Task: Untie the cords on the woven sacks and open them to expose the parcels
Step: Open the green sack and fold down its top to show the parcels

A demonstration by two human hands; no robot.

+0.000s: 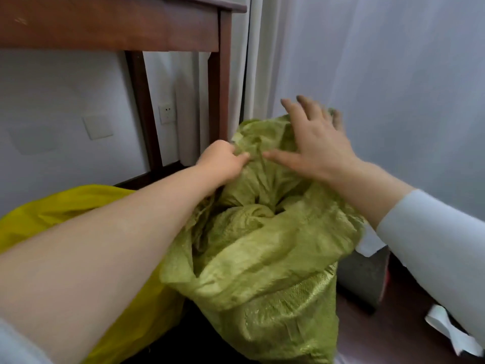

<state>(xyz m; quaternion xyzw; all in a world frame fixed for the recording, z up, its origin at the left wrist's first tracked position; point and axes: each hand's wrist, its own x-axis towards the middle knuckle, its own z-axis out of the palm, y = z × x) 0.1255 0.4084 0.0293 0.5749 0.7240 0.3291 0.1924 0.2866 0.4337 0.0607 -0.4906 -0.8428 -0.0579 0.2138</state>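
At the centre of the frame, the gathered neck of the green sack (262,232) is pinched by the left hand (223,164); the right hand (315,145) is spread flat on it. The mouth probably needs pulling apart next; no cord is seen.

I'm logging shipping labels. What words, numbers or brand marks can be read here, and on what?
None can be read.
The green woven sack, yellow sack, wall socket and crumpled white paper show no legible print, and no parcel label is exposed.
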